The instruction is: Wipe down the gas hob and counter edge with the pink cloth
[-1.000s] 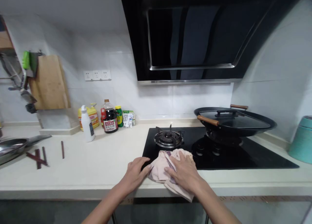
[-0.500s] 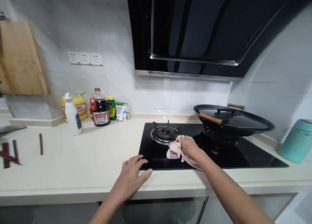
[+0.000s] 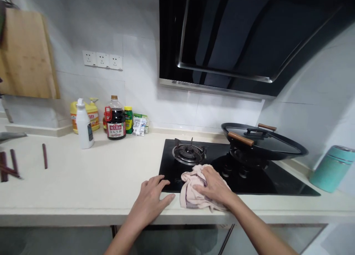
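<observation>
A pale pink cloth (image 3: 191, 190) lies bunched over the front edge of the black gas cooktop (image 3: 280, 181) and partly on the counter. Pressed down on its right part is my right hand (image 3: 212, 183), with the fingers gripping the fabric. My left hand (image 3: 152, 194) rests on the counter at the cooktop's front left corner, fingers spread and holding nothing. Just behind the cloth is the left burner (image 3: 189, 153), with no pan on it. A black wok (image 3: 277, 149) with a lid and wooden handles sits on the right burner.
A white spray-type bottle (image 3: 84, 127), a soy sauce jug (image 3: 115, 123) and a green bottle (image 3: 129, 120) stand at the back left. Dark sticks (image 3: 44, 156) lie on the counter (image 3: 111, 173). A teal container (image 3: 332, 170) stands right; the range hood (image 3: 222, 37) hangs above.
My right hand has drawn the cloth toward the counter's front edge, and the cloth is spread wider. My left hand stays at the cooktop's corner. The view has shifted slightly.
</observation>
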The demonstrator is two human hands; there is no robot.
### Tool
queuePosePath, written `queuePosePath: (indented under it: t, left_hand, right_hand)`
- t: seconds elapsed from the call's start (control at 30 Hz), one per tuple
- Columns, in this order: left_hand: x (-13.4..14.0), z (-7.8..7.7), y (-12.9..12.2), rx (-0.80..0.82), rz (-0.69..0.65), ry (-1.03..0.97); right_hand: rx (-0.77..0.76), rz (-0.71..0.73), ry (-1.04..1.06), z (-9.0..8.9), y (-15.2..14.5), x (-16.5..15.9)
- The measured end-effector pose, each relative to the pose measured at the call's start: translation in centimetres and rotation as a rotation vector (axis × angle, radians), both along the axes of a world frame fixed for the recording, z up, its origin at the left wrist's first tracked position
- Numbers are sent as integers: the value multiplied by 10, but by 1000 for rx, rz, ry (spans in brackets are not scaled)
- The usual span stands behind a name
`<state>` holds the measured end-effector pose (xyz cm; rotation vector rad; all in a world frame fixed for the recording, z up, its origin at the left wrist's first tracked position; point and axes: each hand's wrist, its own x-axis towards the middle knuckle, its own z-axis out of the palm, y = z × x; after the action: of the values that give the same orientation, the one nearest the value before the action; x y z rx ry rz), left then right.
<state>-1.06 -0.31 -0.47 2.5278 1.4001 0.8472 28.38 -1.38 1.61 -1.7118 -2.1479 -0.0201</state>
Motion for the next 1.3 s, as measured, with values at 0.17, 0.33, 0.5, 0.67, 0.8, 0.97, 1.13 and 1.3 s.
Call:
queuePosePath:
  t: [0.17, 0.33, 0.5, 0.67, 0.8, 0.97, 1.13, 1.3]
  left_hand:
    - [-1, -4, 5, 20, -10, -11]
    - [-5, -13, 15, 34, 37, -43]
    - [-8, -17, 21, 26, 43, -49]
    - [-10, -17, 24, 6, 40, -36]
    - [-11, -20, 26, 13, 43, -51]
    - [-11, -21, 22, 25, 37, -41]
    - [-8, -17, 17, 38, 22, -16]
    - [-8, -15, 16, 43, 29, 1]
  right_hand:
    - [48, 233, 179, 8, 9, -49]
    - [-9, 242, 134, 18, 57, -85]
    - [-80, 99, 106, 25, 79, -77]
    - [-70, -66, 98, 21, 59, -57]
    - [-69, -85, 82, 15, 31, -37]
    - [-18, -76, 95, -2, -11, 3]
    - [-56, -120, 89, 0, -18, 25]
    - [-86, -211, 7, 16, 26, 7]
